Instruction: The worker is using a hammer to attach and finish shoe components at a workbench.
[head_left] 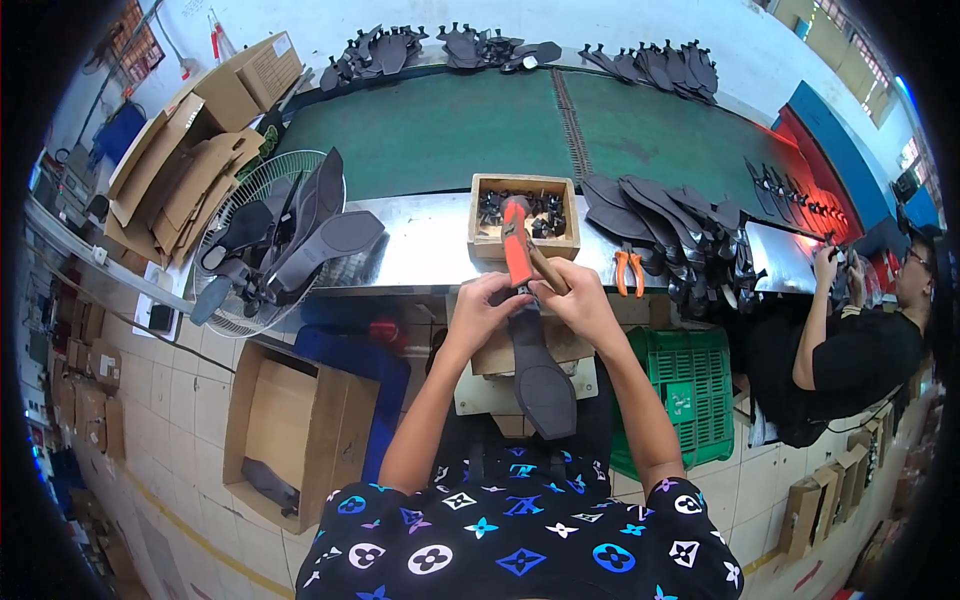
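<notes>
Hands: left hand (487,300), right hand (570,298) both grip dark shoe sole (540,375) | sole hangs below (toward lap)

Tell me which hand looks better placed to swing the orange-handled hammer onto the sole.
Right, most likely. The right hand already lies against the hammer, whose wooden shaft runs under its fingers. The left hand is pinching the top of the dark shoe sole, steadying it on the block.

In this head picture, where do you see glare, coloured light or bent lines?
Head view: white glare on the metal shelf; red glow over the belt's far right end; straight edges bow toward the dark round rim; both hands and the shoe sole appear sharp.
</notes>
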